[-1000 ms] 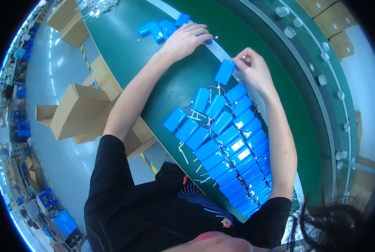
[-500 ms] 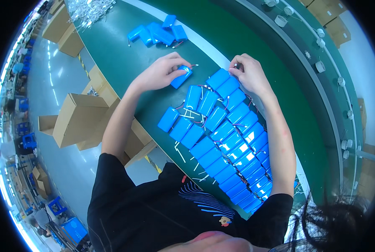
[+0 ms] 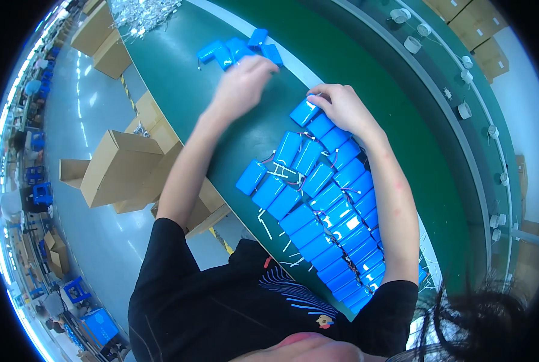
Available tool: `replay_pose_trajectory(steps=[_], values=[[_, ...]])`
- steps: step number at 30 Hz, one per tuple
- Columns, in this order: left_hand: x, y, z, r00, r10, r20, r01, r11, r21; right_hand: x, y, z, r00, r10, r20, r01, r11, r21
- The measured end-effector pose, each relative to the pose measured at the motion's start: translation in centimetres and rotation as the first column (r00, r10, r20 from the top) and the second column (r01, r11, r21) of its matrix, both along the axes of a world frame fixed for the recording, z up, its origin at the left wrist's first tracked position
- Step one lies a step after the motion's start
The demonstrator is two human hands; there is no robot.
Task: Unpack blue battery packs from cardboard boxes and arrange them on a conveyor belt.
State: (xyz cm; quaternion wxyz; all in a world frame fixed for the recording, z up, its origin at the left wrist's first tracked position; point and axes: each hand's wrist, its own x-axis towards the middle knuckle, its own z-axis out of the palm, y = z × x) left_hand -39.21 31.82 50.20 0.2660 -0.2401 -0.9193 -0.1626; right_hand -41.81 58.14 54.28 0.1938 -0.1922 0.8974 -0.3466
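Note:
My right hand (image 3: 345,110) holds a blue shrink-wrapped battery pack (image 3: 303,113) at the far end of a row, thumb and fingers closed on its upper edge. From there, rows of similar blue battery packs (image 3: 327,199) with thin wires and small connectors run back toward my body, under my right forearm. My left hand (image 3: 243,87) is smeared by motion over the near side of a small loose group of blue battery packs (image 3: 258,38). It partly covers that group, and whether its fingers touch a pack is hidden.
Everything lies on a green tabletop (image 3: 167,72). Thin white strips (image 3: 264,224) are scattered by the near edge, and a heap of small whitish pieces (image 3: 144,15) sits at the far left. Open cardboard boxes (image 3: 121,169) stand left of the table. A grey rail (image 3: 429,99) curves along the right.
My left hand has left the pack it held and moved away toward the loose group. That pack now stands at the row's far end, under my right hand, which has shifted slightly left.

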Motion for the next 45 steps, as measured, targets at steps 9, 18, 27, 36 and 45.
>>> replay_pose_trajectory(steps=[9, 18, 27, 36, 45], values=[[-3.2, -5.0, 1.1, 0.949, 0.061, -0.308, -0.23, 0.804, -0.548, -1.1, -2.0, -0.1, 0.681, 0.392, -0.619, -0.101, 0.887, 0.45], [4.5, -4.4, 2.0, 0.944, -0.124, 0.305, -0.027, 0.894, 0.447, -7.0, -7.9, -4.6, 0.66, 0.254, -0.707, -0.12, 0.965, 0.234], [8.7, -5.6, 1.0, 0.868, -0.058, 0.493, -0.102, 0.951, 0.291, -7.1, -7.7, -5.2, 0.583, 0.354, -0.731, -0.21, 0.935, 0.285], [8.1, -1.0, 0.2, 0.838, -0.086, 0.539, -0.024, 0.981, 0.194, -8.4, -8.2, -5.6, 0.594, 0.329, -0.734, -0.239, 0.944, 0.229], [6.6, -0.9, -1.6, 0.962, -0.167, 0.216, 0.167, 0.986, 0.016, -6.8, -8.1, -4.1, 0.741, 0.009, -0.671, -0.21, 0.953, -0.219]])
